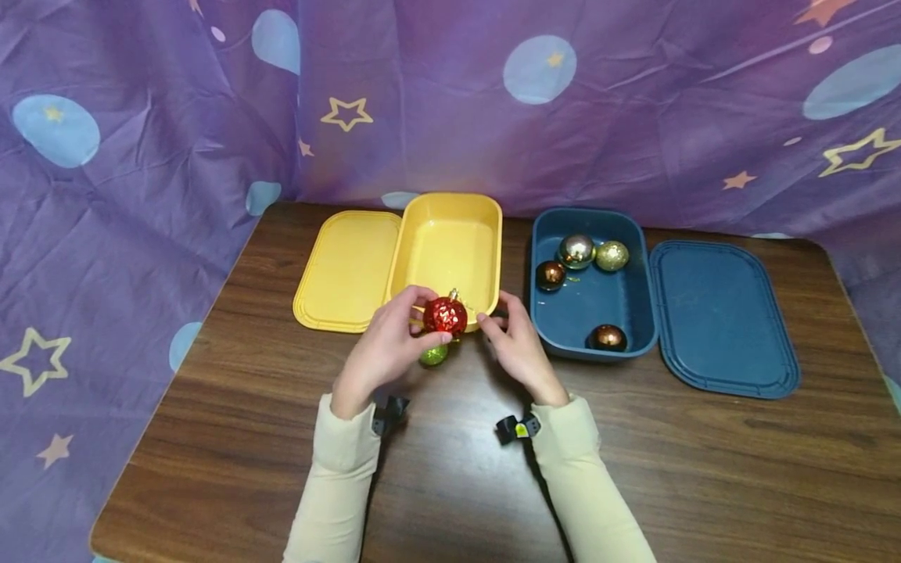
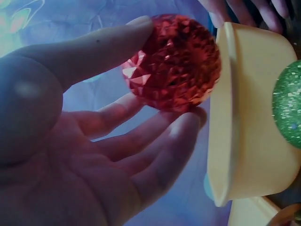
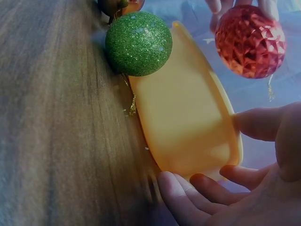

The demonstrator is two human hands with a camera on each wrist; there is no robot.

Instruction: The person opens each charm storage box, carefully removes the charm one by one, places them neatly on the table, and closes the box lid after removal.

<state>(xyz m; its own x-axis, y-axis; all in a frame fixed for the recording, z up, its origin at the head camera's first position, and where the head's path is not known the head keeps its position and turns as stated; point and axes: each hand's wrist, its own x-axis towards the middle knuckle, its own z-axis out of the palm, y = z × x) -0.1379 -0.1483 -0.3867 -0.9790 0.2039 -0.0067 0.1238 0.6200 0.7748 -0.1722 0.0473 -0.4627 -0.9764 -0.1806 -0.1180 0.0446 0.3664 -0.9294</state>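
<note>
In the head view my left hand (image 1: 385, 344) holds a red faceted Christmas bauble (image 1: 446, 316) over the front edge of a yellow box (image 1: 493, 258). Thumb and fingertips pinch the red bauble (image 2: 174, 61) in the left wrist view. My right hand (image 1: 517, 340) grips the box's front right corner; the right wrist view has its thumb at the rim and its fingers along the wall. A green glitter bauble (image 3: 139, 43) with a gold cord lies on the table against the box's front. Beside it, a brown bauble (image 3: 132, 5) is only partly visible.
Right of the yellow box stands a blue box (image 1: 577, 328) with several silver, gold and brown baubles inside. A yellow lid (image 1: 348, 270) lies at its left, a blue lid (image 1: 725, 317) at the far right. A purple patterned cloth (image 1: 436, 141) hangs behind the wooden table (image 1: 450, 469).
</note>
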